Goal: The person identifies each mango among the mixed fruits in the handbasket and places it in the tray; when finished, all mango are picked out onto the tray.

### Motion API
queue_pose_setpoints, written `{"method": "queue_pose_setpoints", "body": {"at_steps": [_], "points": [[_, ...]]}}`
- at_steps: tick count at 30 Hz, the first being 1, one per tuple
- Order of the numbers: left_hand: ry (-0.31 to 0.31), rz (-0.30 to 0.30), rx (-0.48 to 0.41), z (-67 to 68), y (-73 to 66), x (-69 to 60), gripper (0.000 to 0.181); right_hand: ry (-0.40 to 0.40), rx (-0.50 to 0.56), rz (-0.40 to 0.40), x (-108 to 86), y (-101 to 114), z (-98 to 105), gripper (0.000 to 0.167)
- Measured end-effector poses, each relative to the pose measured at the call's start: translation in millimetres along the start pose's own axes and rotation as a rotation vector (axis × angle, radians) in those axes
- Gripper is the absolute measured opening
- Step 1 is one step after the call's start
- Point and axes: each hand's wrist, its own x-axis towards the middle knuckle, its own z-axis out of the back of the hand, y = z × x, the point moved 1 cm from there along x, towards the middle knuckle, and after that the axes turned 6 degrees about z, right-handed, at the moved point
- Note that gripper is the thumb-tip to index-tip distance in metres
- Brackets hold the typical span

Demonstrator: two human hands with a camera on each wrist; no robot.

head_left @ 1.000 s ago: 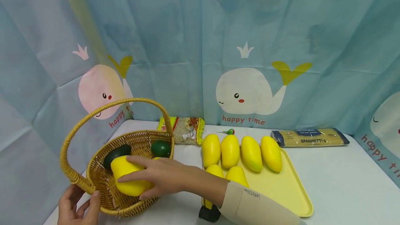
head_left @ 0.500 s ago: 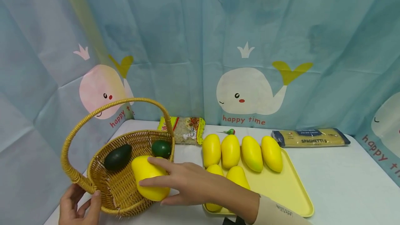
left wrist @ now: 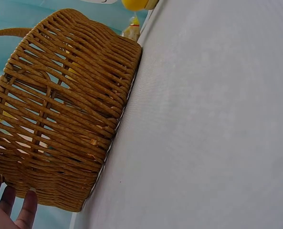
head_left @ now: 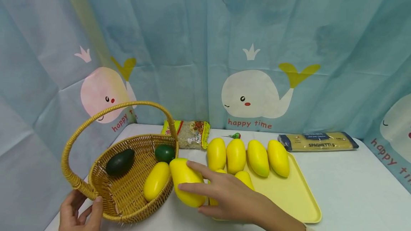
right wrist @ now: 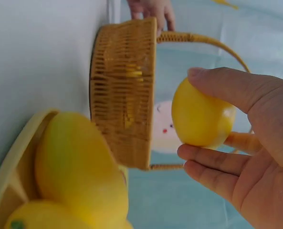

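Observation:
My right hand [head_left: 231, 195] holds a yellow mango [head_left: 187, 183] between thumb and fingers, raised between the wicker basket [head_left: 128, 218] and the yellow tray [head_left: 289, 197]. In the right wrist view the mango [right wrist: 201, 114] is pinched with the thumb on one side and fingers on the other. My left hand [head_left: 80, 211] grips the basket's near left rim at the foot of its handle. Inside the basket lie another mango [head_left: 156, 181], a dark green avocado [head_left: 120, 162] and a smaller green fruit [head_left: 165, 153]. Several mangoes [head_left: 236, 156] lie on the tray.
Behind the basket is a clear food bag [head_left: 187, 133] with yellow ends. A small green and red item [head_left: 236, 135] lies behind the tray, and a spaghetti packet [head_left: 318, 142] at the back right. A whale-print curtain [head_left: 192, 45] closes off the back.
My right hand has carried its mango rightward, from over the basket to beyond its right rim. The mango inside the basket is now uncovered. My left hand has stayed on the rim.

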Motion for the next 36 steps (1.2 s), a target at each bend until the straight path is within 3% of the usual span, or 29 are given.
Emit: {"method": "queue_pose_setpoints", "body": {"at_steps": [10,21,28,32,36], "points": [[-0.006,0.003,0.012,-0.4,1.8,1.0,0.061,-0.119,-0.031,-0.032,-50.0,-2,10,0.068],[-0.009,-0.018,-0.002,-1.3,4.0,1.4,0.060,-0.166,-0.029,-0.245,-106.5,-5,24,0.073],[-0.007,-0.012,-0.006,-1.2,4.9,2.1,0.060,-0.205,-0.180,-0.322,-139.7,-12,22,0.075],[0.003,-0.002,-0.012,-0.9,5.5,2.9,0.061,-0.187,-0.207,-0.403,-158.5,-15,17,0.072],[0.005,0.001,-0.013,-0.4,6.2,4.0,0.061,-0.099,-0.138,-0.519,-173.6,-21,11,0.064]]}}
